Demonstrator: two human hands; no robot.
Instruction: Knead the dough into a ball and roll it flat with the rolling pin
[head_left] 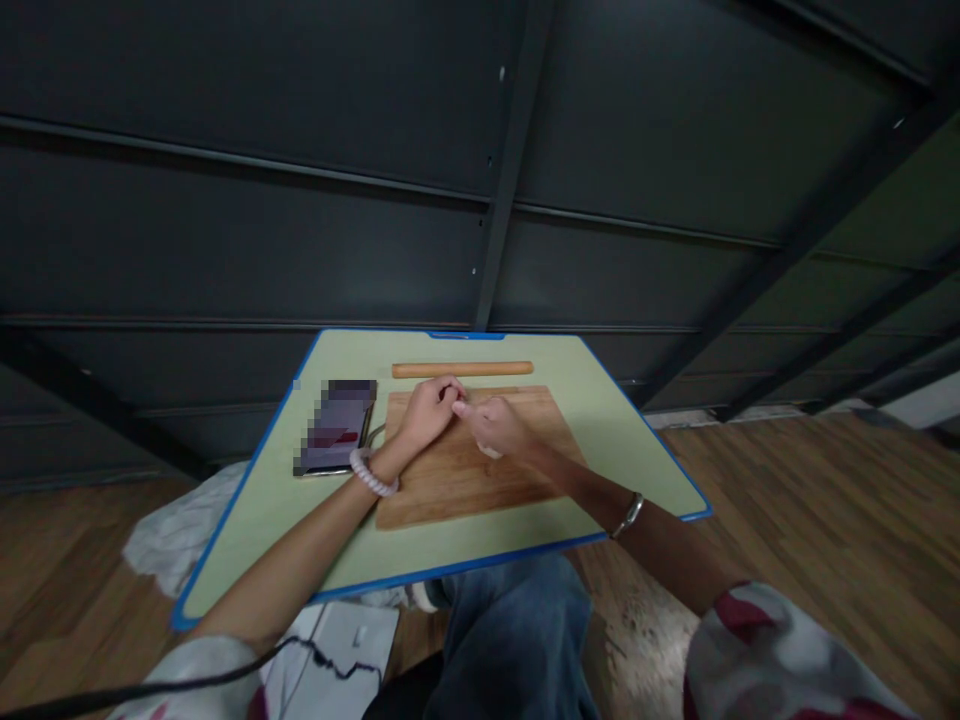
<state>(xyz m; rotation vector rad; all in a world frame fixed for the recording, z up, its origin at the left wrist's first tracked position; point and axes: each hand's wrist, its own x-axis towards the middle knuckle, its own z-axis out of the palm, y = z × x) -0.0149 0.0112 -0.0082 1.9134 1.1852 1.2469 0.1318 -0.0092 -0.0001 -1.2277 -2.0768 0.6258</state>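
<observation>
My left hand [433,410] is over the upper part of a wooden cutting board [450,495], fingers curled inward and pinched near the tips. Close against it, my right hand [499,428] is closed, its thumb reaching to the left fingertips. A small pale patch shows under the right hand's lower edge, but I cannot tell what it is. Whatever the fingers hold, if anything, is hidden. Just beyond the board lies a wooden rolling pin [463,370], apart from both hands.
A phone [337,430], partly pixelated, lies left of the board on the pale green, blue-edged table [630,450]. Dark panels [375,250] rise behind the table. White cloth [180,530] is on the floor at left, and a black cable [195,680] crosses below.
</observation>
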